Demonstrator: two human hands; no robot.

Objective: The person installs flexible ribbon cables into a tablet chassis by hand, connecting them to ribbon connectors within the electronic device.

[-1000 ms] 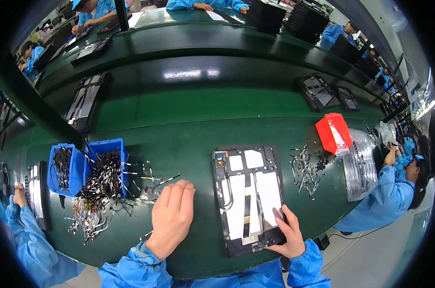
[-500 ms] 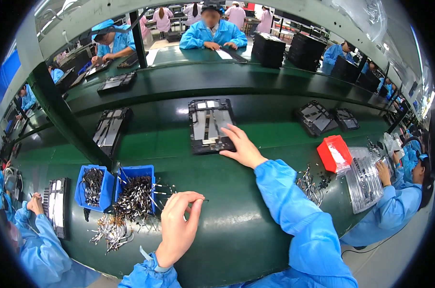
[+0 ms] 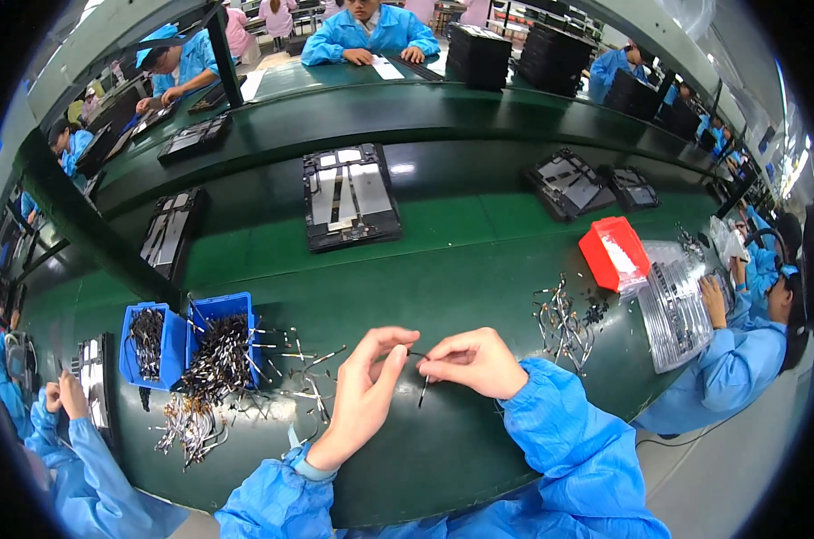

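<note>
Both of my hands meet above the near middle of the bench. A short thin black cable (image 3: 423,393) with a pale section runs between their fingertips, and one end hangs down below. My right hand (image 3: 479,364) pinches it between thumb and fingers. My left hand (image 3: 362,395) is closed on its other part, thumb near forefinger; the exact grip is partly hidden. To the left, many similar cables fill a blue bin (image 3: 224,304), with more strewn beside it. Farther off lies an opened tablet-like device (image 3: 351,198), apart from both hands.
Another blue bin (image 3: 133,359) holds dark small parts, near a heap of loose cables (image 3: 191,429). On the right are scattered cables (image 3: 564,323), a red bin (image 3: 614,254) and clear trays (image 3: 681,314) by a co-worker. A dark post (image 3: 92,216) rises at left; more devices (image 3: 568,184) lie beyond.
My right hand has left the tablet-like device and come back beside my left hand, taking hold of the cable. The view has shifted, so the bench items appear higher and farther left.
</note>
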